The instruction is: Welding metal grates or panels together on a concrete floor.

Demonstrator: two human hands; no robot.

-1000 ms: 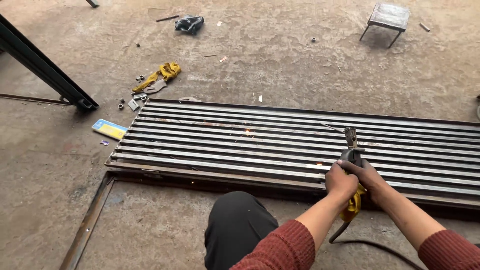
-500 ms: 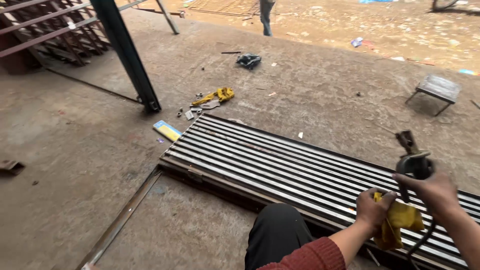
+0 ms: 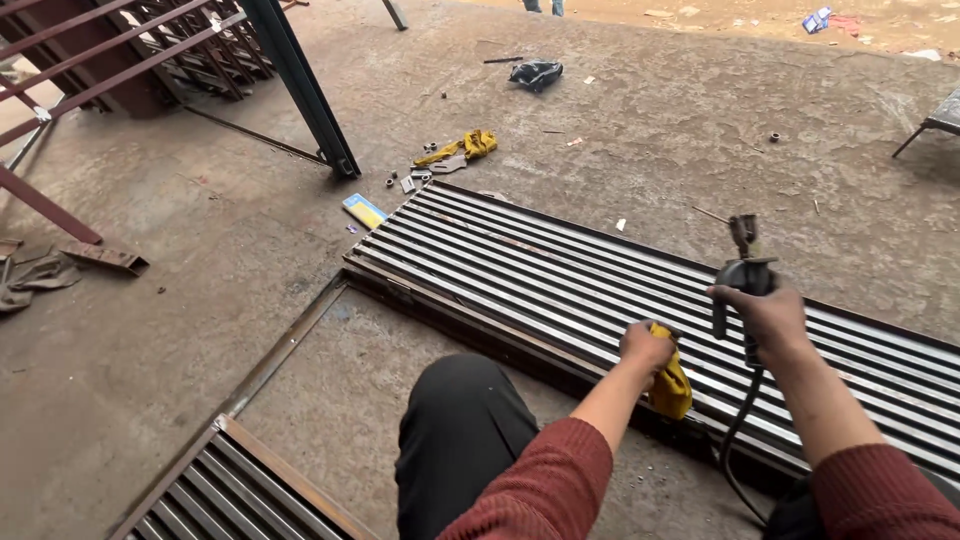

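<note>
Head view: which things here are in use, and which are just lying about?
In use: welding holder in the right hand; yellow cloth in the left hand; slatted steel panel.

Lying about: yellow glove, black bag, blue-yellow packet, small stool.

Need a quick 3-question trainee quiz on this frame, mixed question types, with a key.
1. True or false: the right hand holds a welding electrode holder above the slatted metal panel.
2. What does the left hand grip? A) a hammer B) a yellow glove C) a tape measure
3. Fill in: the black cable hangs down from the ____ hand.

Key: 1 true; 2 B; 3 right
</note>
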